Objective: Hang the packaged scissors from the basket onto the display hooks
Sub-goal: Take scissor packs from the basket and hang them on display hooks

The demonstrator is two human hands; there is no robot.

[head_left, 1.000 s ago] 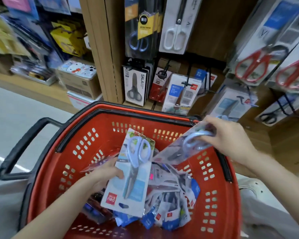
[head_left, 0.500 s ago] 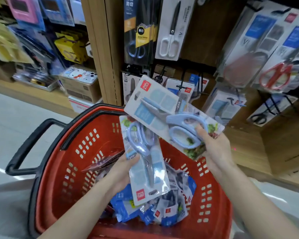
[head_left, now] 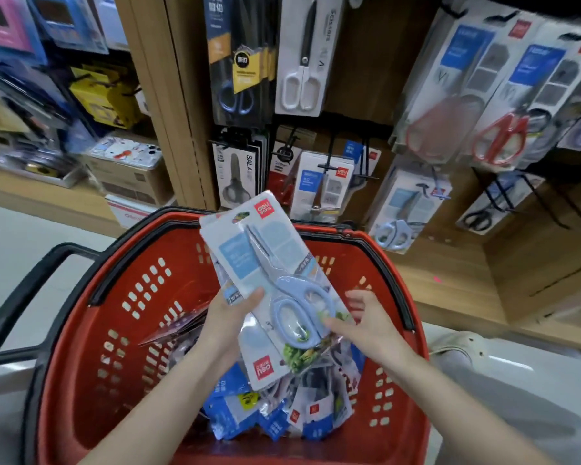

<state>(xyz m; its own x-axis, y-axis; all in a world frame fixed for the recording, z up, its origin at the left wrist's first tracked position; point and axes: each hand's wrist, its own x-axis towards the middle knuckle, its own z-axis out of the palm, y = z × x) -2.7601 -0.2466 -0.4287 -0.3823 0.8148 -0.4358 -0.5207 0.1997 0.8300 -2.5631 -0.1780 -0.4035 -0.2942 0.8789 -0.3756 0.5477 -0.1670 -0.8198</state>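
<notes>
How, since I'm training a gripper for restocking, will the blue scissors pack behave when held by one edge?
Probably fairly stiff: the scissors pack juts flat past the left hand gripping its edge. Likely heavier at the handle end, where the right hand touches it. Its glossy front may be slippery.

Bright, even shop light with faint shadows; the packaged scissors [head_left: 249, 260] look sharp, while the left shelves [head_left: 31, 105] blur and edges bend.

Glossy clear plastic is gleaming over the card-backed scissors pack [head_left: 245, 263]; the red basket [head_left: 81, 380] is showing smooth hard plastic, the shelving [head_left: 182, 95] matt wood grain.
</notes>
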